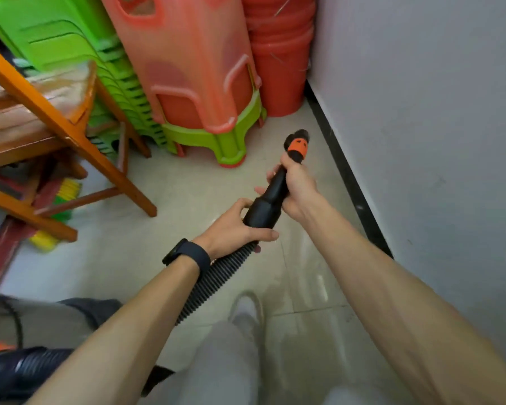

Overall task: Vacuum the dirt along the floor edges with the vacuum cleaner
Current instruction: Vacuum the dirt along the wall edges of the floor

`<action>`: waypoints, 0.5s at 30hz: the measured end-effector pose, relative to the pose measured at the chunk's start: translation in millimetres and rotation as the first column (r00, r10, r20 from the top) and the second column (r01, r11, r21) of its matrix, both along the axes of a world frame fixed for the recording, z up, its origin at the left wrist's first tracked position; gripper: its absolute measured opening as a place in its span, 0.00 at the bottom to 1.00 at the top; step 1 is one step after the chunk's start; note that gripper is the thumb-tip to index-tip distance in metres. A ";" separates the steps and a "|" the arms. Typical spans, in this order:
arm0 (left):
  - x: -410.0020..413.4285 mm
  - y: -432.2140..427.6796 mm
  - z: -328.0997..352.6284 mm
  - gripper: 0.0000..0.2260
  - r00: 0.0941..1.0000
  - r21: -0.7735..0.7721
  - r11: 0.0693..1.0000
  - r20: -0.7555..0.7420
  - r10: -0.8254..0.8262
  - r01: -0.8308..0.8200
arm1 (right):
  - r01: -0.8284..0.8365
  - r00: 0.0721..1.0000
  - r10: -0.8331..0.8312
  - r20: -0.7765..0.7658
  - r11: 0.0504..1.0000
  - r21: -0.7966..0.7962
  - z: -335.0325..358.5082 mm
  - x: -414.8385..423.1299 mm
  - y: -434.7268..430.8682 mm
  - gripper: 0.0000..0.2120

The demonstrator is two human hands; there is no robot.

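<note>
1. Grip: right hand (298,188) is wrapped round the black nozzle (295,146), just behind its orange collar. Left hand (234,226) is clamped on the wider cuff where the hose (216,276) joins. Both are firm holds.
2. Location: the nozzle is out ahead of both hands and angled toward the corner. The brush tip looks just above the floor (187,206); contact can't be confirmed.
3. Handling, my read: the nozzle is rigid, light plastic and easy to steer. The ribbed hose is floppy and will drag and spring back, so the rear hand should stay on the cuff to take that pull. The smooth taper could slip, so hold near the collar.
4. Target: the black baseboard (348,176) runs just right of the right hand, under the wall (421,112).
5. Obstructions: stacked stools (216,141) ahead-left of the tip and red buckets (281,68) dead ahead block the corner, leaving a narrow lane.
6. Behind the grip: the vacuum body (18,372) sits rear-left and a shoe (247,311) is under the hose. Snag risk for the hose.
7. Far left: a wooden frame (70,135), clear of the work.
</note>
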State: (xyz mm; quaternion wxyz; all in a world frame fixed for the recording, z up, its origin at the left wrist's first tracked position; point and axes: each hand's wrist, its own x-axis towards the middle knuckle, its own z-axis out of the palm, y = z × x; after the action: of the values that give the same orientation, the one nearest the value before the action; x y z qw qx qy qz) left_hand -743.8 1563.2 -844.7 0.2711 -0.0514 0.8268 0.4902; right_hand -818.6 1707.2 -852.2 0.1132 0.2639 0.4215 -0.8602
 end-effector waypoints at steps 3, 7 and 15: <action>33.7 -15.3 -1.8 0.19 0.983 -0.023 0.995 0.156 -0.095 0.100 | 0.123 0.987 -0.096 -0.127 0.967 0.222 31.9 -12.9 5.5 0.07; 38.8 -15.8 -43.3 0.11 0.947 -0.155 0.952 0.228 -0.226 0.264 | 0.164 0.960 0.036 -0.276 0.728 0.665 43.3 -5.8 19.3 0.08; 30.3 11.5 -136.8 0.20 0.582 -0.082 0.706 0.637 -0.505 0.703 | 0.047 0.979 0.147 -0.139 0.504 0.862 -95.3 54.5 33.7 0.18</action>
State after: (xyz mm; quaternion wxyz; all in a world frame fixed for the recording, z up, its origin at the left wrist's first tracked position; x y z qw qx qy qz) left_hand -713.5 1574.6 -981.5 0.6452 0.0496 0.7403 0.1823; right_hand -764.1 1740.8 -947.5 -0.0499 0.1877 0.8094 -0.5542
